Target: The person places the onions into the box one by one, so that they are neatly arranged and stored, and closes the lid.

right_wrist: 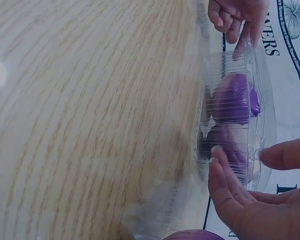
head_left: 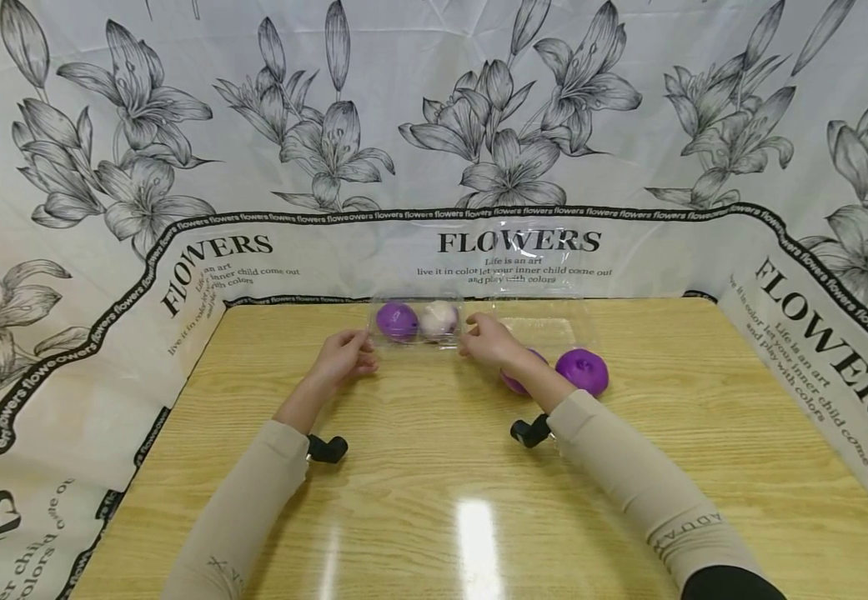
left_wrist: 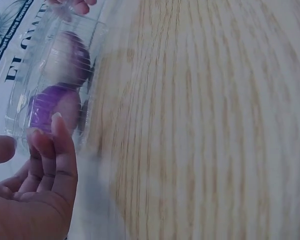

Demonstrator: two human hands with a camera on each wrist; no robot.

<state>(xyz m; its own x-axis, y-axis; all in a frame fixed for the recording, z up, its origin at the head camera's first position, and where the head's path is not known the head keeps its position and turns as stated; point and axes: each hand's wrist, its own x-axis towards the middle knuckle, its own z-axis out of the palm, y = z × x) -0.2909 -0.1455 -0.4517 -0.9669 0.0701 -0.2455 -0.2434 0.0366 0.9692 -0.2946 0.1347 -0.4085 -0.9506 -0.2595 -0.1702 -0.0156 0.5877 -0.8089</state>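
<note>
A clear plastic clamshell box (head_left: 414, 340) with ridged sides stands at the table's back edge. Inside lie a glossy purple round piece (head_left: 397, 321) and a whitish round piece (head_left: 439, 317) with purple on it. My left hand (head_left: 341, 358) is at the box's left end, fingertips (left_wrist: 57, 127) on its front and thumb towards the back. At the opposite end, my right hand (head_left: 489, 340) pinches the box, thumb (right_wrist: 277, 154) at the lid rim and fingertips (right_wrist: 217, 159) against the ridged side.
Right of the box sits a second clear box (head_left: 542, 333), its lid raised against the flowered cloth (head_left: 366, 258). In front of it are a dimpled purple round piece (head_left: 582, 372) and another purple piece (head_left: 514, 383), partly behind my right forearm. Black mounts (head_left: 529, 431) stick out from both wrists.
</note>
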